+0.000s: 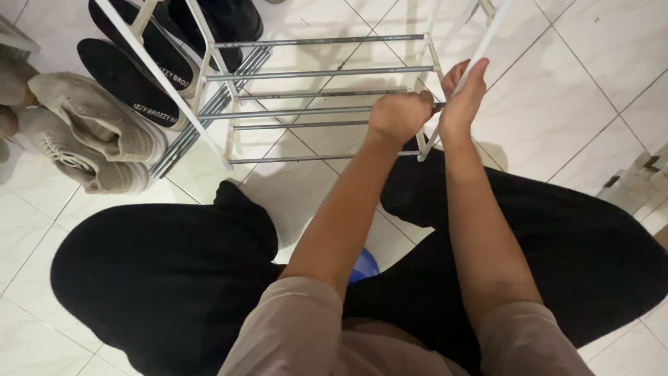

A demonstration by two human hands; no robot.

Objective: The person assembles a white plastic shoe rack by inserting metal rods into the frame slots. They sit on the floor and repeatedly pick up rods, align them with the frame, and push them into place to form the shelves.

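A: What are the hands doing at the shoe rack (320, 97)?

B: The left hand (398, 115) is closed in a fist around the end of a metal rod (306, 111); the right hand (463, 97) is wrapped, fingers curled, around the white side post (480, 52) just where that rod meets it; the two hands nearly touch.

A: How would you judge the step is best handled?

B: By my reading, a rod end is being seated at the post; it would go well if the right hand keeps the post steady and the left hand keeps the rod level with the other rods, pressing straight along its length rather than at an angle; a tilted rod could jam or spring the far side loose.

A: And where does the rack lie?

B: On the tiled floor (557, 104) straight ahead of the person, beyond the knees in black trousers (160, 278); its joint sits right inside both hands; light sneakers (83, 136) and dark shoes (139, 63) lie to the left, well apart from the hands.
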